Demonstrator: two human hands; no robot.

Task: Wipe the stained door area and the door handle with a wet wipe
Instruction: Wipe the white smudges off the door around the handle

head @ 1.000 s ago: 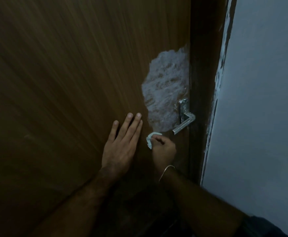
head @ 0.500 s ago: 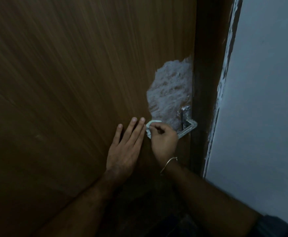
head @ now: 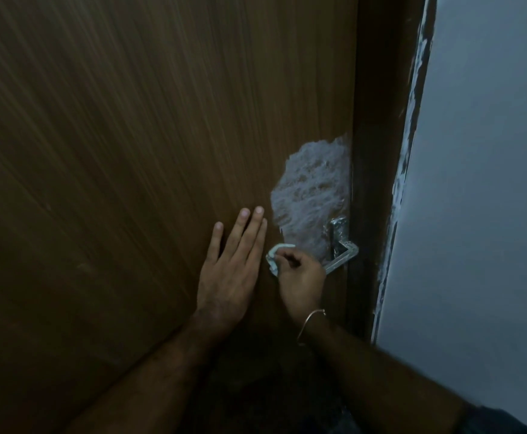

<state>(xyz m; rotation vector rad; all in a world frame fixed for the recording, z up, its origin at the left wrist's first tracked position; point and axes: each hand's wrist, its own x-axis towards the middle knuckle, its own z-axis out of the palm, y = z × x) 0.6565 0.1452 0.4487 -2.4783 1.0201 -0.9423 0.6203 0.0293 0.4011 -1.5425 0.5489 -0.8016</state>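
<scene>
Since half a second ago the right hand (head: 299,277) has slipped a little down and left along the door (head: 130,183), so that more of the handle (head: 342,249) shows beside it, while the left hand (head: 229,270) has stayed where it was. The right hand pinches the wipe (head: 274,256) between curled fingers and thumb, holding it against the wood just below the stain (head: 310,202). The wipe is a small, pale, crumpled wad, bent into an arc, with only its upper and left edges showing past the fingertips. The left hand lies flat on the door with its fingers straight and close together, pressing the wood just left of the wipe and nearly touching it. The stain is a whitish, streaky, roughly oval patch through which brown wood shows in places; it reaches from the door's right edge down to the handle. The handle is an angular metal lever, smeared with the same white film, and its free end points down and left toward the right hand's knuckles. A thin bangle (head: 310,321) circles the right wrist. To the right stand the dark frame (head: 378,151) and a pale wall (head: 481,183).
</scene>
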